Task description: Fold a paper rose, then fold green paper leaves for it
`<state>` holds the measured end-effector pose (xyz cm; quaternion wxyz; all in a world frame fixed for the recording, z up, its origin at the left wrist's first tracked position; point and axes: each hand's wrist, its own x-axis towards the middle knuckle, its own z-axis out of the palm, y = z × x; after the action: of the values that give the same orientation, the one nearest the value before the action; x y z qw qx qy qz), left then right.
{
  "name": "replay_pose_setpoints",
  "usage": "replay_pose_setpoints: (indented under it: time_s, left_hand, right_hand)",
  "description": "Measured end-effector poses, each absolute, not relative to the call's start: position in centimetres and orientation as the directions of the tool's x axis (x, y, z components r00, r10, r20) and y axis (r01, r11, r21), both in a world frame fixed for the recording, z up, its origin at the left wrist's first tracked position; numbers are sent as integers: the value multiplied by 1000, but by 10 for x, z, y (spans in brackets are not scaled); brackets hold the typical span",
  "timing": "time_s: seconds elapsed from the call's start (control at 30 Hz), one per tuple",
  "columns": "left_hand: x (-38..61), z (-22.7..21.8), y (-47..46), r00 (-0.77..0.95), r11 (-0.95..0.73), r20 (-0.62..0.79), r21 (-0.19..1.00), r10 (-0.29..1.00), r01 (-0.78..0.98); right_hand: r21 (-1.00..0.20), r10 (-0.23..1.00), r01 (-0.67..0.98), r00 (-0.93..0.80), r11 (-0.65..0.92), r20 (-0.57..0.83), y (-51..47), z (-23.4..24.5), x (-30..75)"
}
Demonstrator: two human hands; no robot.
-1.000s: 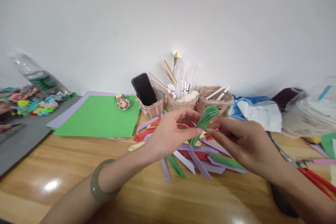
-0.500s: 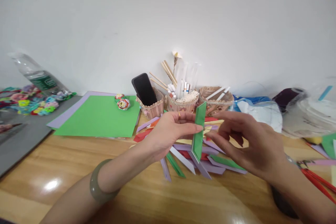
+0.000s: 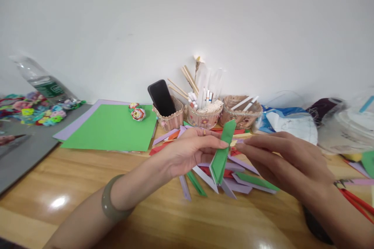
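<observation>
My left hand (image 3: 193, 149) pinches a folded green paper strip (image 3: 221, 159) between thumb and fingers. The strip stands tilted above the table, its top leaning right and its lower end showing an open fold with a white edge. Just right of it is my right hand (image 3: 288, 163), fingertips drawn together near the strip's edge. Whether those fingertips grip anything small cannot be made out. Beneath both hands lies a loose pile of folded paper strips (image 3: 241, 187) in purple, green, red, white and yellow, partly hidden by the hands.
Green paper sheets (image 3: 108, 128) lie left, with two paper balls (image 3: 138, 114) on top. Along the wall stand three small baskets, one holding a phone (image 3: 161, 97). A bottle (image 3: 46, 85) leans at far left; red-handled pliers (image 3: 355, 200) and a plastic cup (image 3: 347, 128) are right.
The green strip has tilted, its top going right and its bottom left, and its fold shows more. My right hand has turned, with its fingers closer together.
</observation>
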<state>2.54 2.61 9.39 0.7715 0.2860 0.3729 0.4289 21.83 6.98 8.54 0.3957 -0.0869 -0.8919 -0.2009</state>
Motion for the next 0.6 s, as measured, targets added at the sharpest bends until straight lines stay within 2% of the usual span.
replay_pose_setpoints:
  time_s: [0.2, 0.33, 0.47, 0.6]
  left_hand:
    - [25, 91, 25, 379, 506, -366, 765, 850, -399]
    - [25, 91, 26, 387, 510, -366, 767, 846, -389]
    - [25, 90, 26, 398, 526, -377, 759, 836, -385]
    - [25, 89, 26, 426, 542, -380, 753, 821, -373]
  right_hand:
    - [165, 54, 302, -603, 939, 796, 66, 86, 217]
    - [229, 27, 313, -640, 922, 768, 69, 84, 219]
    - [331, -73, 271, -665, 904, 743, 69, 84, 220]
    - [249, 53, 320, -704, 914, 709, 59, 84, 221]
